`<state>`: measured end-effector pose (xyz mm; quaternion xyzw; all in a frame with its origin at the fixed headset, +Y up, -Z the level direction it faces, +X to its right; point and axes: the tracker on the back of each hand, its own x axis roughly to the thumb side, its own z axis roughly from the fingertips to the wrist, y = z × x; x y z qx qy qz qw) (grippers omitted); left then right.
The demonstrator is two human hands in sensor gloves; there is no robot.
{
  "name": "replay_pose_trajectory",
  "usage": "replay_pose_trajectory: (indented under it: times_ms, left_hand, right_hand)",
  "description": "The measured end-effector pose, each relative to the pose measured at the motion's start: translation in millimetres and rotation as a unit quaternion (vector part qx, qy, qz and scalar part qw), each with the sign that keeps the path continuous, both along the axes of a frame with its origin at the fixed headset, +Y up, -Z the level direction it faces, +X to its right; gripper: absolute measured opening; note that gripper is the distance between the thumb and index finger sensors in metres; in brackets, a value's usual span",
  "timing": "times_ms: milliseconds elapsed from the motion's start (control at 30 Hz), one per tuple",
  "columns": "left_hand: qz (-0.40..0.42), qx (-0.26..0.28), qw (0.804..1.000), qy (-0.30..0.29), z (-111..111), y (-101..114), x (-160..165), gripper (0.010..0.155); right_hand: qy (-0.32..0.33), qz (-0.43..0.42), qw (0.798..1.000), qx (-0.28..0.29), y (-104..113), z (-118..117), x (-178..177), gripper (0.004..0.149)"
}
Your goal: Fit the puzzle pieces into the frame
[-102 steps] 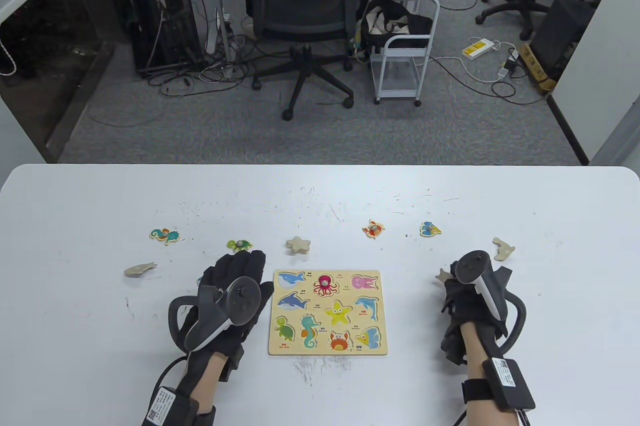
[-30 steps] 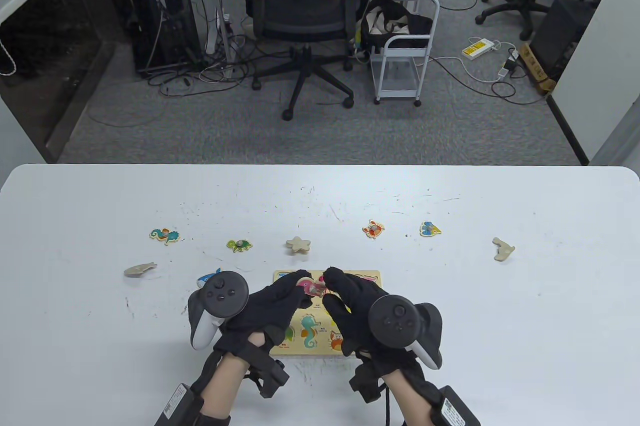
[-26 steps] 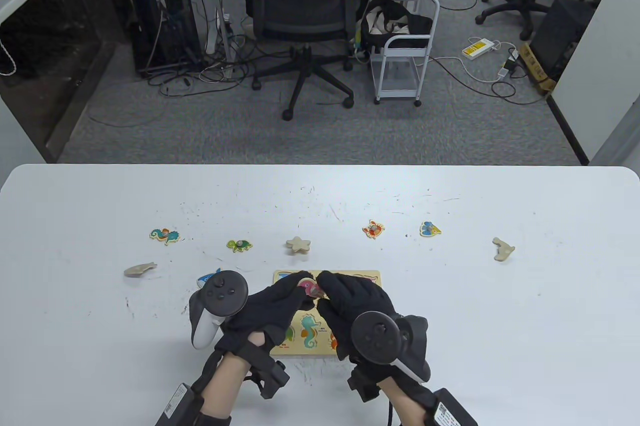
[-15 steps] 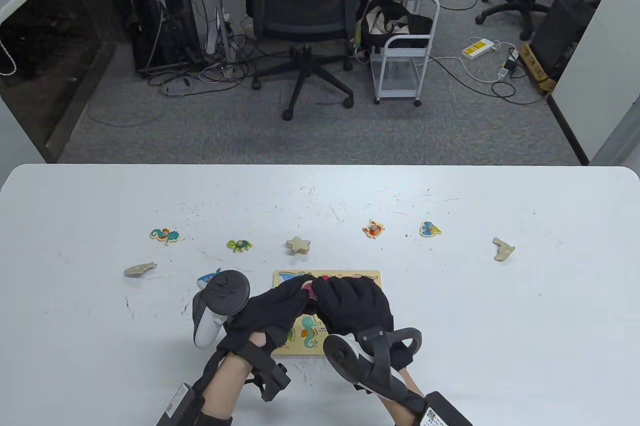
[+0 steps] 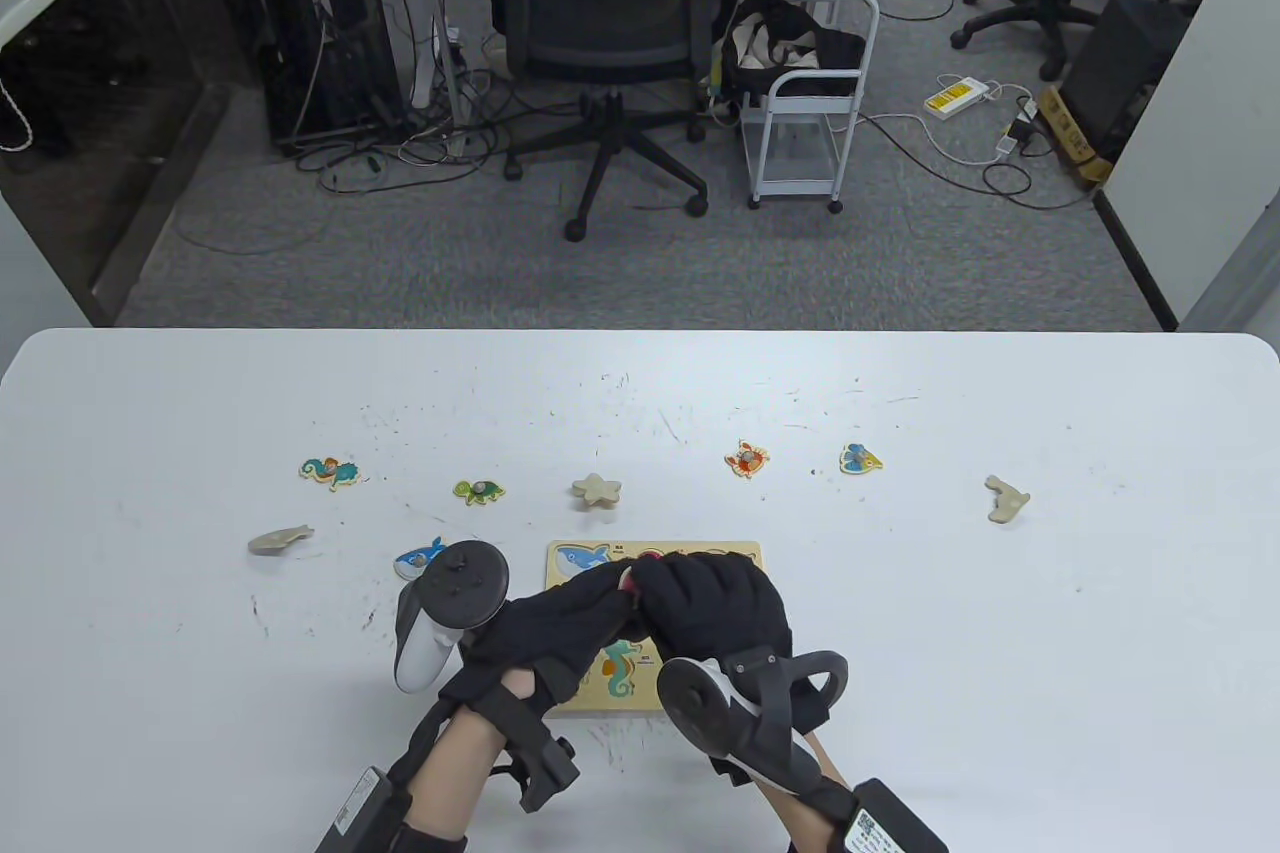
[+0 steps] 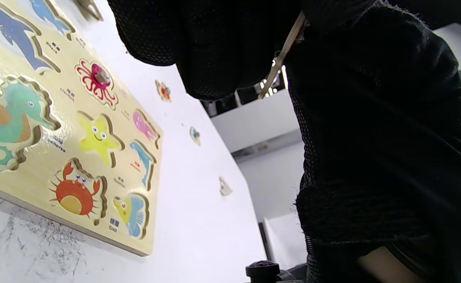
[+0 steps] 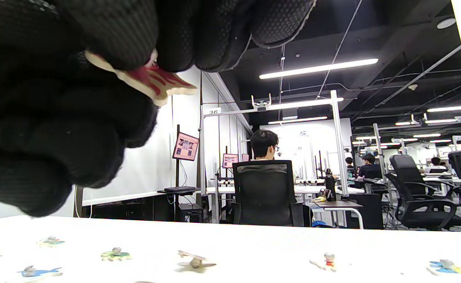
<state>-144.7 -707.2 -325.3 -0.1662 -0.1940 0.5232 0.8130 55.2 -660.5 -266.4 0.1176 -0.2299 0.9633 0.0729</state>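
The wooden puzzle frame [image 5: 735,550] lies flat near the table's front edge, with an octopus piece [image 6: 96,80] seated in its top row. My left hand [image 5: 605,588] and right hand [image 5: 655,583] meet above the frame's middle. Both hold a small pink piece [image 5: 628,578] between their fingertips, clear of the frame. In the right wrist view my fingers pinch the piece [image 7: 152,80], its red-striped face showing. In the left wrist view the piece [image 6: 279,59] shows edge-on between the two gloves. The hands hide most of the frame in the table view.
Loose pieces lie on the table: a blue whale [image 5: 420,557], a face-down piece [image 5: 280,541], a seahorse [image 5: 329,471], a turtle [image 5: 479,491], a face-down star [image 5: 597,489], a crab [image 5: 746,459], a fish [image 5: 860,459] and a face-down piece [image 5: 1006,498].
My right hand carried the piece from right of the frame to over its middle, and my left hand joined it. In the last second my right wrist rolled over and the piece became mostly hidden.
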Motion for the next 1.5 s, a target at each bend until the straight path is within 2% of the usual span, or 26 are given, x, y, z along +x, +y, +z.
replay_pose_trajectory:
  times_ms: [67, 133, 200, 267, 400, 500, 600, 700, 767, 867, 1100, 1500]
  left_hand:
    - [-0.02, 0.018, 1.0, 0.014, -0.7, 2.1, -3.8, 0.06]
    - [-0.068, 0.058, 0.995, 0.046, -0.9, 7.1, -9.7, 0.06]
    - [-0.138, 0.108, 0.981, 0.081, -0.4, 14.0, -15.1, 0.061]
    - [-0.208, 0.157, 0.959, 0.111, 0.9, 21.7, -20.1, 0.061]
    - [-0.294, 0.221, 0.915, 0.166, 3.8, 31.3, -29.5, 0.062]
    - [-0.348, 0.25, 0.883, 0.19, 5.1, 33.3, -32.5, 0.063]
    - [-0.417, 0.279, 0.839, 0.21, 7.0, 34.3, -32.0, 0.066]
    - [-0.467, 0.289, 0.806, 0.221, 7.2, 34.2, -32.3, 0.07]
    - [-0.477, 0.281, 0.804, 0.215, 6.1, 33.1, -33.8, 0.071]
    - [-0.465, 0.268, 0.817, 0.213, 4.3, 31.4, -36.2, 0.07]
    - [-0.471, 0.272, 0.811, 0.217, 4.9, 33.4, -38.6, 0.07]
    - [-0.463, 0.271, 0.814, 0.221, 5.2, 34.3, -41.5, 0.069]
  right_hand:
    - [-0.005, -0.003, 1.0, -0.005, 0.7, -1.8, 3.2, 0.046]
    - [-0.006, -0.005, 1.0, -0.014, 0.7, -5.0, 7.2, 0.046]
    - [-0.013, 0.003, 1.0, -0.019, 0.6, -8.4, 11.0, 0.046]
    - [-0.019, 0.012, 0.999, -0.028, -0.1, -11.5, 14.3, 0.046]
    - [-0.032, 0.033, 0.998, -0.039, -1.3, -16.0, 17.7, 0.045]
    - [-0.043, 0.052, 0.996, -0.052, -2.5, -20.2, 19.3, 0.045]
    - [-0.051, 0.054, 0.994, -0.078, -4.8, -27.9, 20.9, 0.045]
    - [-0.071, 0.093, 0.989, -0.086, -6.2, -40.6, 20.6, 0.045]
    - [-0.085, 0.12, 0.984, -0.097, -6.3, -51.1, 21.3, 0.045]
    - [-0.107, 0.144, 0.977, -0.114, -8.8, -68.6, 24.1, 0.045]
    - [-0.152, 0.2, 0.952, -0.176, -32.1, -106.0, 28.3, 0.045]
    - [-0.158, 0.221, 0.93, -0.245, -80.4, -131.9, 19.2, 0.045]
